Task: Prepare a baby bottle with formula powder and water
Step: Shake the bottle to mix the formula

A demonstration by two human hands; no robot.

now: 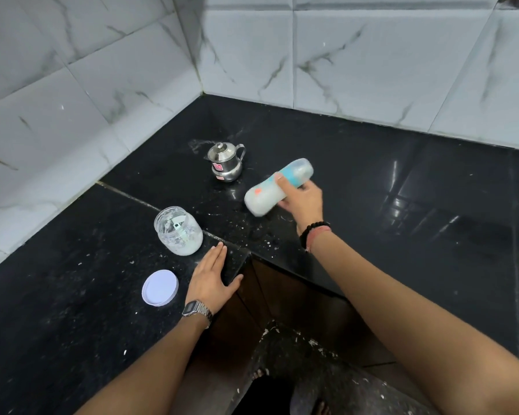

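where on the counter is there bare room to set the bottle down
The widest bare patch is the counter right of the right hand holding the bottle, up to the tiled wall. Crowded: around the steel pot, open jar, white lid and left hand.

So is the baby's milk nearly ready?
Nearly. The bottle is capped and looks full of white milk, so powder and water seem to be in. The right hand grips it tilted sideways above the counter, probably shaking it. The left hand rests flat on the counter. Left: the jar is open, its lid beside it.
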